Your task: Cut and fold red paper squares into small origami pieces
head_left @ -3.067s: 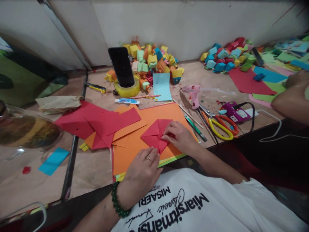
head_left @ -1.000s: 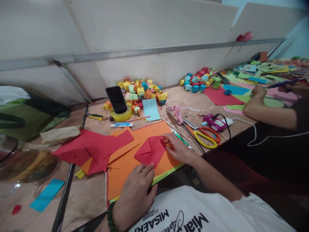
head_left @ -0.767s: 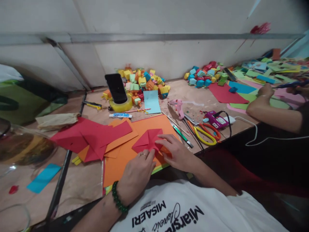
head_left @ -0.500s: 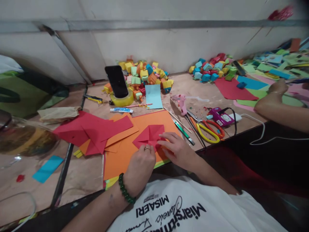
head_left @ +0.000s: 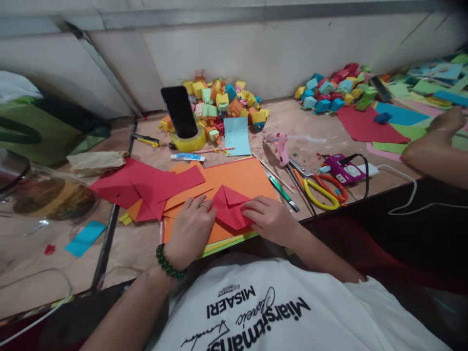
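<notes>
A folded red paper (head_left: 234,209) lies on orange sheets (head_left: 252,175) near the table's front edge. My left hand (head_left: 193,226) is at its left side, fingers bent together on the paper's edge, with a green bead bracelet at the wrist. On the right side my right hand (head_left: 270,218) has its fingers closed on the edge of the same paper. The fingertips of both hands are partly hidden. To the left lies a larger red folded paper shape (head_left: 149,187) with an orange and yellow piece under it.
A phone (head_left: 180,112) stands in a yellow tape roll (head_left: 188,141). Right of the sheets lie a green cutter (head_left: 283,192), scissors (head_left: 321,192), a pink glue gun (head_left: 280,146) and a purple power adapter (head_left: 343,170). Another person's arm (head_left: 435,156) reaches in at the right.
My left hand has moved left from the paper's lower edge to its left side. The red paper now sits turned, with a pointed flap on top. The view has shifted slightly.
</notes>
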`<state>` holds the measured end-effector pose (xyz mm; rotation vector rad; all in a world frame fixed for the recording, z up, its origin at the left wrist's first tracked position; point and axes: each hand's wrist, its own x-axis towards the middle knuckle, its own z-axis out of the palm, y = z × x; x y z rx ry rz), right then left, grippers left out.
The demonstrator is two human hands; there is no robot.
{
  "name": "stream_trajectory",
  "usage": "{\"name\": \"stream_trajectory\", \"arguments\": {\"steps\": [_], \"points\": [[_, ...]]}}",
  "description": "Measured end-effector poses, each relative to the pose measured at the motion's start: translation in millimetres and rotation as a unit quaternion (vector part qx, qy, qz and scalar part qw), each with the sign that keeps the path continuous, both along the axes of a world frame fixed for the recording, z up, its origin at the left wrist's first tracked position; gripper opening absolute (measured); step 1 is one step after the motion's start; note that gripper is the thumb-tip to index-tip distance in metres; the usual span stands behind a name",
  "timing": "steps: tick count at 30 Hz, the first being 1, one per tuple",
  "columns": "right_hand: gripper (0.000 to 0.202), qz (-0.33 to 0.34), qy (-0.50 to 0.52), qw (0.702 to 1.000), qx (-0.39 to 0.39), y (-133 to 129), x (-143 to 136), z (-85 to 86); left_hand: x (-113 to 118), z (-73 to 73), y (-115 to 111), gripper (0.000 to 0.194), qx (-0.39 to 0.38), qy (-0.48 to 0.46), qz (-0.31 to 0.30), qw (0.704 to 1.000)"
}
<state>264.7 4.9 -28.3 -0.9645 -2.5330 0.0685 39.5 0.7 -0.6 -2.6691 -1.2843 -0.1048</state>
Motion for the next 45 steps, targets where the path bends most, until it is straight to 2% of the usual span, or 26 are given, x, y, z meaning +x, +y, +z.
{"name": "stream_trajectory", "arguments": {"steps": [5, 9, 13, 17, 20, 23, 26, 29, 38, 45], "points": [[0.014, 0.003, -0.043, 0.998, -0.051, -8.2, -15.9, -0.4, 3.8, -13.3, -14.8, 0.038, -0.037, -0.008, 0.001, 0.999], [0.027, 0.002, -0.017, 0.992, -0.126, -6.9, -9.4, 3.5, 3.7, -20.3, -30.4, 0.048, -0.052, -0.071, 0.004, 0.996], [0.039, 0.049, 0.033, 0.976, -0.211, 6.7, 7.3, 12.7, -2.3, -26.4, -38.4, 0.047, -0.066, -0.108, 0.01, 0.992], [0.019, 0.085, 0.085, 0.943, -0.31, 26.3, 18.0, 20.2, -4.2, -28.4, -41.5, 0.051, -0.07, -0.119, 0.008, 0.99], [0.017, 0.075, 0.112, 0.924, -0.359, 36.4, 15.5, 20.1, -3.8, -28.3, -42.5, 0.057, -0.08, -0.118, -0.011, 0.99], [0.013, 0.032, 0.129, 0.923, -0.36, 39.0, 5.5, 15.8, -4.4, -28.4, -43.7, 0.056, -0.074, -0.126, -0.03, 0.989], [0.009, -0.037, 0.139, 0.933, -0.331, 35.9, -5.4, 10.3, -5.0, -28.2, -45.2, 0.051, -0.065, -0.128, -0.037, 0.989], [0.005, -0.077, 0.129, 0.942, -0.3, 31.0, -11.9, 5.9, -4.8, -27.1, -46.1, 0.046, -0.068, -0.123, -0.037, 0.989], [0.005, -0.12, 0.112, 0.948, -0.272, 23.3, -16.9, 0.8, -4.9, -28.1, -45.2, 0.037, -0.052, -0.184, -0.066, 0.979], [0.006, -0.135, 0.121, 0.946, -0.27, 21.0, -21.0, -0.9, -5.4, -27.6, -43.6, 0.043, -0.044, -0.199, -0.077, 0.976]]}}
